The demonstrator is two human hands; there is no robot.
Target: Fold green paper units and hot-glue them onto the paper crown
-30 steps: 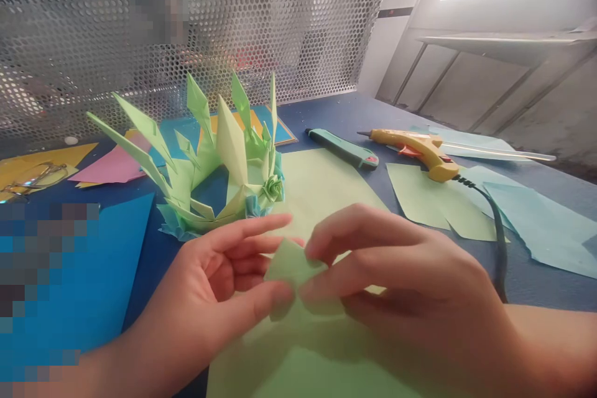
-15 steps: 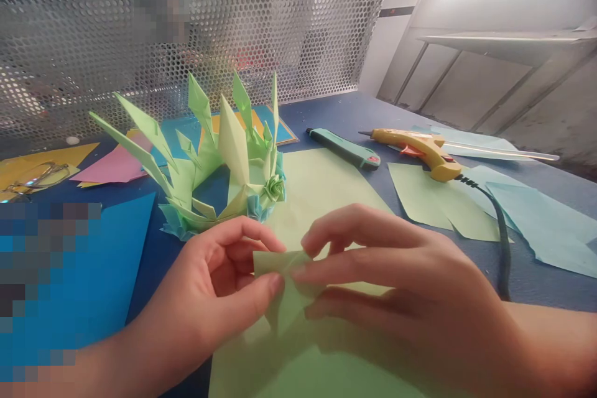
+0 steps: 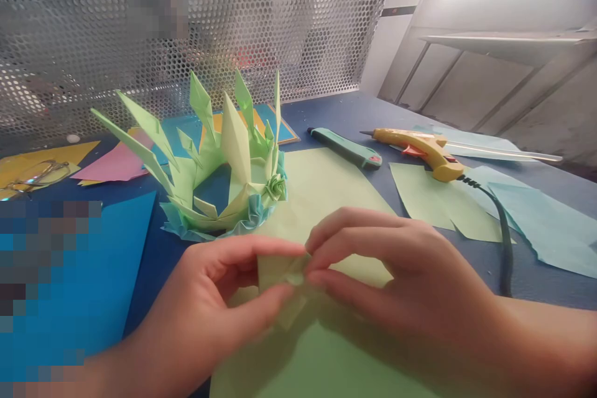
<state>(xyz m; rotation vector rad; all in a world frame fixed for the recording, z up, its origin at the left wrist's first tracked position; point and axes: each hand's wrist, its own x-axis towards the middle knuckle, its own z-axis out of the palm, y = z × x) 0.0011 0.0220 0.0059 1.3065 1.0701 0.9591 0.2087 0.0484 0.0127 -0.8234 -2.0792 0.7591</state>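
Observation:
A small folded piece of light green paper (image 3: 273, 270) is pinched between my two hands above a large green sheet (image 3: 321, 180). My left hand (image 3: 219, 298) holds its left part, index finger along the top and thumb below. At its right edge, the fingertips and thumb of my right hand (image 3: 392, 280) press together on the paper. Parts of the folds are hidden behind my fingers. Just beyond my left hand stands a green paper crown (image 3: 236, 143) with tall pointed spikes, a small green paper rose (image 3: 276, 186) and crinkled blue trim round its base.
A yellow glue gun (image 3: 420, 146) with a black cable lies at right on cut green and pale blue papers (image 3: 545, 217). A teal box cutter (image 3: 347, 148) lies behind my right hand. Glasses (image 3: 41, 174), pink paper (image 3: 112, 158) and blue card (image 3: 135, 242) are at left.
My left index finger has stretched along the paper's top edge. My right fingers have drawn together into a pinch at its right edge. The crown and tools have stayed put.

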